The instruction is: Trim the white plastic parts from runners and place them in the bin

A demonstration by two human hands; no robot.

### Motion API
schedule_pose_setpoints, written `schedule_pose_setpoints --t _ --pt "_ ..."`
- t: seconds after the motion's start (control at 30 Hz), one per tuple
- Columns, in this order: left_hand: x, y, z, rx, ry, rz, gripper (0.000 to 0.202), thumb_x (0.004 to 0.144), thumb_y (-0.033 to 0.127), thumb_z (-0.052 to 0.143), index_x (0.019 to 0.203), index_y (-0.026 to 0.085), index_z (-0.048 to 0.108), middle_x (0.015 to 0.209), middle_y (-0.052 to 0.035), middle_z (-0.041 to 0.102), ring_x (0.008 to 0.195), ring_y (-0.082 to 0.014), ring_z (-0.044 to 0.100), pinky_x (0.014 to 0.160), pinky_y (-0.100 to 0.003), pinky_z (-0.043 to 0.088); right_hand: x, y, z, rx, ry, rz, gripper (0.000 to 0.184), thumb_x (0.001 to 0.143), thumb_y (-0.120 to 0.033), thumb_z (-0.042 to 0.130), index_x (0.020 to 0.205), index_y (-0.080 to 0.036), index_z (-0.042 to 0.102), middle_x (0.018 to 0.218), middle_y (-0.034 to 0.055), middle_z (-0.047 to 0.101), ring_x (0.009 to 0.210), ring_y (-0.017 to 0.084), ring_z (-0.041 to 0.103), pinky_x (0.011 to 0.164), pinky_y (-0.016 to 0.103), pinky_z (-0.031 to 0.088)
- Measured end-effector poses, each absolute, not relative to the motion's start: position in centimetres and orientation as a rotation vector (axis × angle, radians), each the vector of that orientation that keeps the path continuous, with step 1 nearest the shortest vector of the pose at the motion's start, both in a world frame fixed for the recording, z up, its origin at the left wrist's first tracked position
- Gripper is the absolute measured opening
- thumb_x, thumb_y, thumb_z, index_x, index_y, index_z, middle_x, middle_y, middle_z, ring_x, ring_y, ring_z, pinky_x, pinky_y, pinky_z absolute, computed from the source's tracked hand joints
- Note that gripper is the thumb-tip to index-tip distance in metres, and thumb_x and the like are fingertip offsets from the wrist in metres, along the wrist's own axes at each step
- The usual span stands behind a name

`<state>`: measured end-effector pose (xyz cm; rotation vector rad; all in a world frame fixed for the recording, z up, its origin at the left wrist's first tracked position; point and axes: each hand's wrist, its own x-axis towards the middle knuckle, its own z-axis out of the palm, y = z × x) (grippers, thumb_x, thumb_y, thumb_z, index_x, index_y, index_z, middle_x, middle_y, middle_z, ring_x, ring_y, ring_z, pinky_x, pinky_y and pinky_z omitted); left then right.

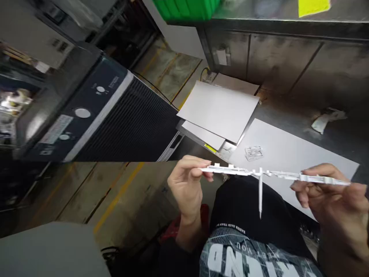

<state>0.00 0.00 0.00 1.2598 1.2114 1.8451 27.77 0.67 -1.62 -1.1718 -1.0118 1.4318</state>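
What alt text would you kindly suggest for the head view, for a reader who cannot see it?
A person's left hand and right hand hold a thin white part by its ends, a narrow stem hanging from its middle. Beyond are white sheets on a metal surface; a dark slatted machine stands at left.

Hands: two, a left hand (186, 182) and a right hand (331, 192)
White plastic part (284, 175) in the fingers: one
Downward stem (260, 196) on that part: one
White sheets (220, 109): at least four; overlaps hide the exact number
Small openwork piece (254, 153) on a sheet: apparently one; too blurred to be sure
Torn scrap (328, 120): one
Yellow pieces (314, 7): two
Green bin (187, 7): one
Dark cabinet (86, 104): one
Pale ovals (82, 112) on its panel: three
Table (291, 111): one
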Motion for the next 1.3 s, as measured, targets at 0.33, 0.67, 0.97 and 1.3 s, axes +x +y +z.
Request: schedule_pose_setpoints --t 0.33,0.67,0.97,1.3 --pt "0.5 -0.5 0.8 1.323 1.276 1.842 0.023 0.102 0.032 0.066 0.089 0.014 0.069 0.085 -0.0019 0.065 0.055 -0.0049 0.054 0.041 -0.017 0.045 27.8 1.7 -2.6 -1.028 -0.989 1.523 0.050 0.095 -0.073 0.054 0.092 -0.031 0.080 0.067 0.0046 0.071 0.040 0.016 0.055 0.036 0.026 0.046" --pt "-0.7 -0.2 0.1 1.531 1.287 1.753 0.064 0.087 -0.006 0.071 0.141 0.027 0.062 0.138 -0.0073 0.058 0.099 -0.0136 0.073 0.088 -0.026 0.065 27.9 -0.1 -3.2 -1.274 -1.146 1.059 0.070 0.089 -0.024 0.078 0.154 -0.031 0.054 0.107 0.0073 0.077 0.073 0.021 0.073 0.073 0.038 0.063" --pt "-0.5 -0.7 0.0 1.596 1.264 1.789 0.045 0.084 -0.014 0.068 0.117 0.017 0.071 0.104 -0.0023 0.071 0.093 -0.0138 0.074 0.085 -0.026 0.066 27.2 0.3 -2.9 -1.153 -1.210 0.847 0.029 0.088 -0.012 0.075 0.112 -0.028 0.075 0.106 0.0030 0.078 0.081 0.023 0.074 0.064 0.044 0.060" --pt "-0.6 -0.9 -0.4 1.591 1.262 1.804 0.058 0.083 -0.014 0.068 0.129 0.022 0.069 0.103 -0.0013 0.072 0.092 -0.0130 0.074 0.084 -0.025 0.066 28.1 0.3 -3.2 -1.047 -1.269 0.833 0.054 0.090 -0.003 0.071 0.135 -0.034 0.068 0.102 0.0001 0.078 0.071 0.018 0.071 0.060 0.037 0.060"
